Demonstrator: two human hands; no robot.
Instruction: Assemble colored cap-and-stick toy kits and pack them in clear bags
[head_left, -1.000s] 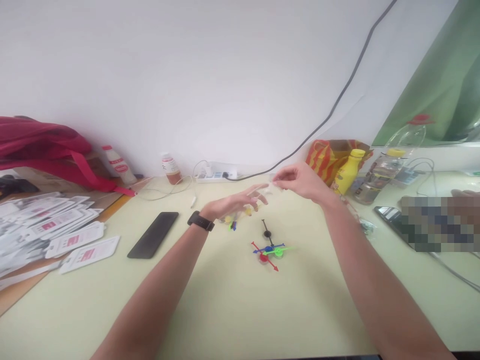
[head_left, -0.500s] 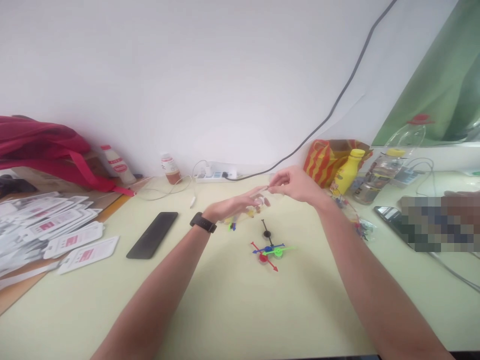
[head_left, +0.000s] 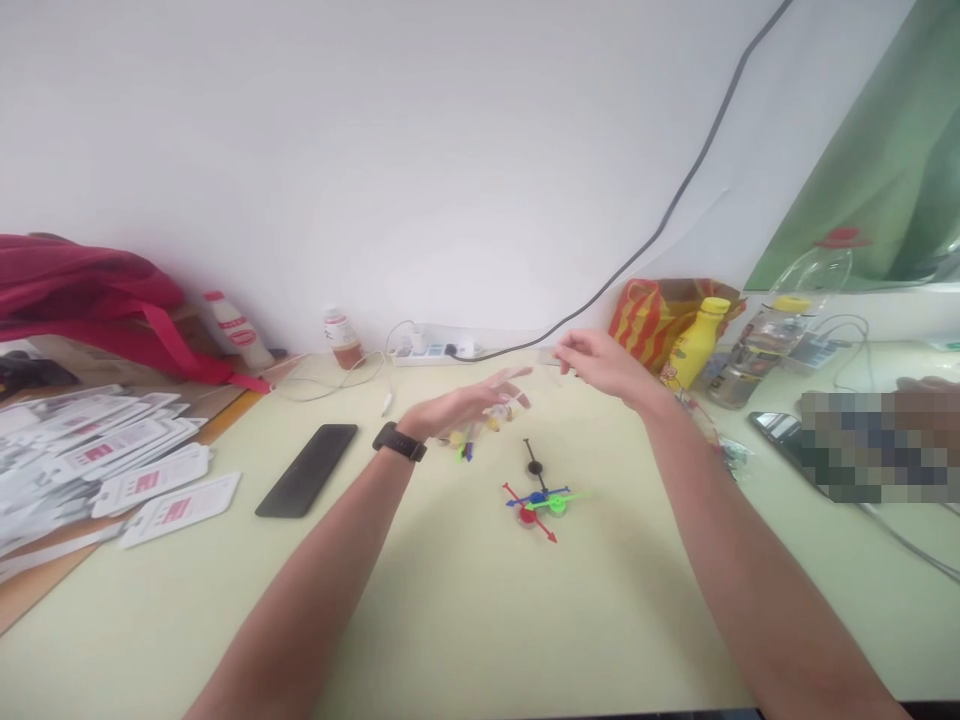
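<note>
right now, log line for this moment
left hand: open, above small pieces | right hand: raised, grip unclear | toy tops: on table

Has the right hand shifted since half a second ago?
Yes. The right hand has drawn slightly right and up, toward the yellow bottle, opening a gap from the left hand.

Toy tops: one black top [head_left: 534,466], one blue top [head_left: 537,497], one green top [head_left: 557,503], one red top [head_left: 528,515]; perhaps a few more, blurred, beyond. Five bottles [head_left: 697,342], one black phone [head_left: 306,468], one power strip [head_left: 435,349].
</note>
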